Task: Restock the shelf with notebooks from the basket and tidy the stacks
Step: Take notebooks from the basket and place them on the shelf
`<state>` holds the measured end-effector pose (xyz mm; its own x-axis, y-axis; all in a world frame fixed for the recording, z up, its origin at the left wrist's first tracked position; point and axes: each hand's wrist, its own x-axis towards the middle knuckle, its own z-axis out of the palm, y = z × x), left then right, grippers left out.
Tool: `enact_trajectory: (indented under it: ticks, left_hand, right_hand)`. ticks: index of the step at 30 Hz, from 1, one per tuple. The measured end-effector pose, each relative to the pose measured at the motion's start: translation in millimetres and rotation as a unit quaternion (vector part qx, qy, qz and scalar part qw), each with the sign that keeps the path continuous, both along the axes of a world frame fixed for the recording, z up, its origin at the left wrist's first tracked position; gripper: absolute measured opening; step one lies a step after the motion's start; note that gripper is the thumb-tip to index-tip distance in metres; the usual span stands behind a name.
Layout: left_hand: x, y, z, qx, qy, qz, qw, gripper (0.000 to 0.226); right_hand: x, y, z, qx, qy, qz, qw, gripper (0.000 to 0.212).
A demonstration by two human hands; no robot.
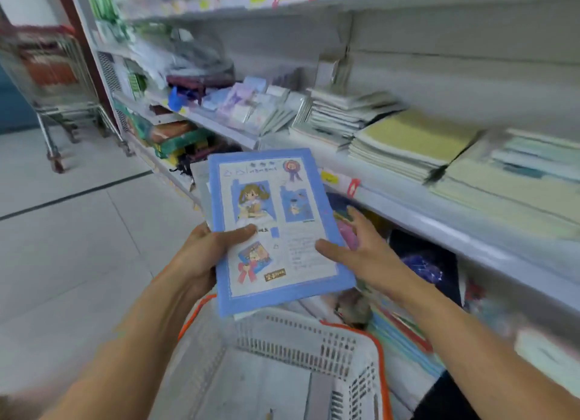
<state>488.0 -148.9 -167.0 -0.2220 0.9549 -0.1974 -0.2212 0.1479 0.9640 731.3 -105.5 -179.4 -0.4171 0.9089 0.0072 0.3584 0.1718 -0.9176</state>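
Fingers of the left hand [201, 253] curl under a small stack of notebooks [276, 228], thumb pressed flat on the top cover; the right hand [361, 247] lies open, fingers spread and straight, its thumb touching the cover's right side. Both forearms reach forward from the bottom corners. The top notebook is blue-bordered, white inside, printed with cartoon figures. It is held above the white mesh basket [314, 341], in front of the shelf [439, 222], where stacks of yellowish and white notebooks [411, 143] lie.

Blurred shopping trolley [53, 83], partly cropped
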Motion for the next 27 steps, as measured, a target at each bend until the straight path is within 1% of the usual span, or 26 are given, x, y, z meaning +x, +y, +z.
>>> enact_trajectory:
  ticks: [2, 3, 4, 5, 7, 9, 10, 11, 13, 14, 17, 19, 21, 23, 25, 27]
  left_hand:
    - [15, 21, 32, 0.034, 0.018, -0.043, 0.998, 0.028]
    - [25, 31, 46, 0.047, 0.021, -0.058, 0.997, 0.034]
    - [36, 42, 60, 0.057, 0.028, -0.067, 0.996, 0.038]
    - [47, 54, 72, 0.067, 0.044, -0.074, 0.994, 0.039]
    - [65, 76, 93, 0.075, 0.084, -0.096, 0.989, 0.033]
    - [79, 93, 109, 0.044, 0.096, -0.138, 0.985, 0.021]
    - [84, 101, 113, 0.024, 0.092, -0.164, 0.982, 0.02]
    - [88, 109, 115, 0.008, 0.09, -0.186, 0.978, 0.025]
    - [97, 129, 111, -0.004, 0.089, -0.186, 0.979, 0.039]
    - [103, 138, 108, -0.005, 0.083, -0.169, 0.982, 0.039]
    - [124, 165, 99, -0.011, 0.058, -0.13, 0.99, 0.026]
    - [136, 182, 93, -0.02, 0.042, -0.109, 0.993, 0.023]
    - [144, 197, 89, -0.03, 0.026, -0.094, 0.995, 0.022]
    - [148, 208, 87, -0.034, 0.018, -0.09, 0.995, 0.023]
    - [154, 214, 87, -0.025, 0.024, -0.092, 0.995, 0.027]
    - [158, 218, 88, -0.013, 0.036, -0.09, 0.995, 0.037]
  right_hand:
    - [15, 9, 28, -0.108, 0.128, 0.008, 0.986, 0.064]
    - [19, 10, 39, -0.131, 0.18, 0.007, 0.975, 0.047]
    - [24, 9, 47, -0.132, 0.221, -0.005, 0.966, 0.041]
    - [30, 10, 54, -0.122, 0.251, -0.024, 0.96, 0.038]
    - [43, 14, 64, -0.101, 0.306, -0.077, 0.943, 0.036]
    - [53, 20, 72, -0.102, 0.366, -0.128, 0.916, 0.031]
    - [57, 26, 77, -0.107, 0.393, -0.154, 0.9, 0.03]
    - [62, 33, 83, -0.11, 0.408, -0.18, 0.888, 0.031]
    - [70, 49, 98, -0.128, 0.411, -0.23, 0.873, 0.036]
    - [73, 56, 107, -0.142, 0.403, -0.25, 0.869, 0.038]
    - [81, 75, 127, -0.175, 0.362, -0.263, 0.877, 0.031]
    - [84, 85, 132, -0.185, 0.346, -0.261, 0.882, 0.023]
    - [89, 94, 133, -0.169, 0.326, -0.274, 0.889, 0.017]
    - [94, 103, 131, -0.143, 0.294, -0.296, 0.897, 0.018]
    - [98, 108, 128, -0.107, 0.238, -0.321, 0.91, 0.026]
    - [102, 114, 125, -0.077, 0.159, -0.336, 0.925, 0.039]
